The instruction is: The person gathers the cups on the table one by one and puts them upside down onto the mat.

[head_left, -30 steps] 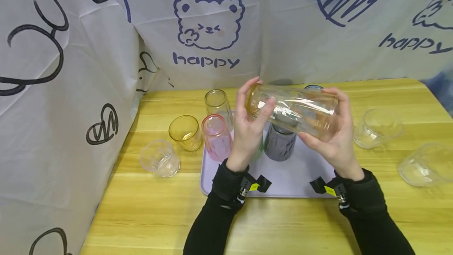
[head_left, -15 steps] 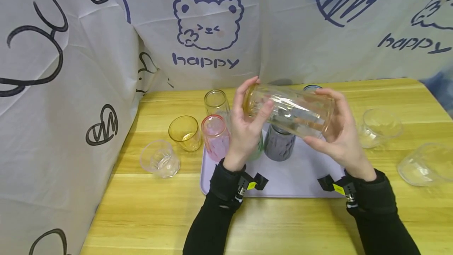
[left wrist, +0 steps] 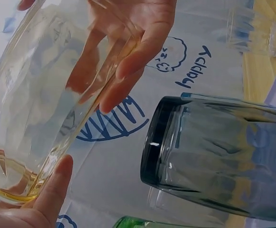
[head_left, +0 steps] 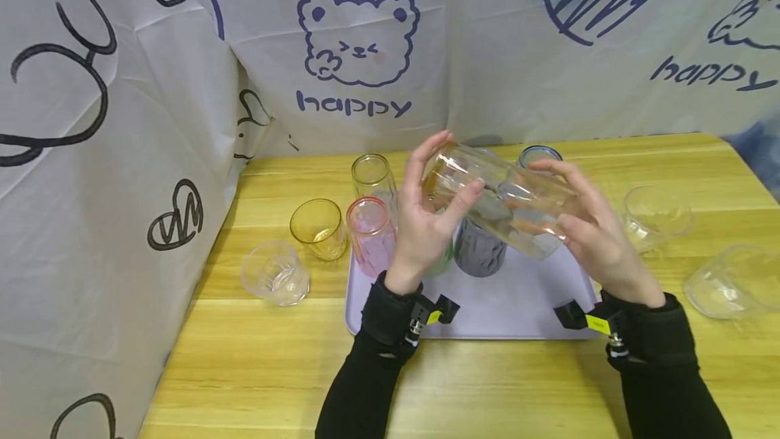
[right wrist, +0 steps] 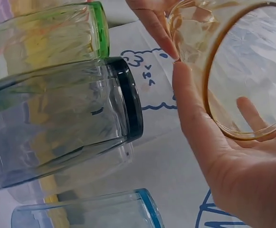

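Both hands hold a tall amber-tinted drinking glass on its side above the tray, its right end tipped lower. My left hand grips the left end between thumb and fingers. Around the other end curl the fingers and thumb of my right hand; in the right wrist view the amber rim lies by that palm. Under the held glass stand a dark grey glass and a green glass, partly hidden. A pink glass stands left of my left hand.
Left of the tray are an amber tumbler and a clear glass. Behind stand a tall yellowish glass and a blue-rimmed glass. Two clear glasses stand on the right. A printed cloth hangs behind the table.
The right end of the held glass has tipped down and toward me. My right hand has shifted right and changed its hold there; my left hand has barely moved.
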`<state>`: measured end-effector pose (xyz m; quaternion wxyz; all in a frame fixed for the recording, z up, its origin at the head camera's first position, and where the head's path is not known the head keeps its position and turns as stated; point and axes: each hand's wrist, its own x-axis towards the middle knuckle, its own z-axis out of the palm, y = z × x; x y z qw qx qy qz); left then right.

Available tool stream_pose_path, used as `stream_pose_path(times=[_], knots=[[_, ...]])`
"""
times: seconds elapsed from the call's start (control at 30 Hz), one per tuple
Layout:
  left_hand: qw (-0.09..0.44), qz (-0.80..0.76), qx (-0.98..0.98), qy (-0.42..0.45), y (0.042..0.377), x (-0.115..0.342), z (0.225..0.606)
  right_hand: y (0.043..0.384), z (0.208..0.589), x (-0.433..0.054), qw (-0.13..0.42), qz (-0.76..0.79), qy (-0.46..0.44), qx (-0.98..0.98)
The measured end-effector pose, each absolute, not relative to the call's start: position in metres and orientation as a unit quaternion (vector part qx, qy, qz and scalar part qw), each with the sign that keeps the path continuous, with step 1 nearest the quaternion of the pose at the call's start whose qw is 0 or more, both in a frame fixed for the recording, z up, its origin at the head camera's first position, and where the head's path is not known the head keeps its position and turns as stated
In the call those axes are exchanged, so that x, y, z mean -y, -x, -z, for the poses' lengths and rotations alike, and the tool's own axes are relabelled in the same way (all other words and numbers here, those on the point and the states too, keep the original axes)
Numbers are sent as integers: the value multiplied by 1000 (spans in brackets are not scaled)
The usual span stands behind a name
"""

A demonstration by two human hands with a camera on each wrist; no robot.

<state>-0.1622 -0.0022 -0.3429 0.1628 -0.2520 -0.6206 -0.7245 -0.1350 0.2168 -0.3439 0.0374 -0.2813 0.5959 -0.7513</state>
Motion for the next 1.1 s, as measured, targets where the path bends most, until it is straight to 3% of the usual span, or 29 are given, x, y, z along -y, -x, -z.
stream_pose_path(times=[0.57, 1.1], knots=[[148, 692, 640, 299, 162, 4, 341, 144, 355, -235, 171, 725, 303, -594], [124, 677, 657, 307, 163, 2, 347, 145, 366, -244, 207, 671, 283, -653]])
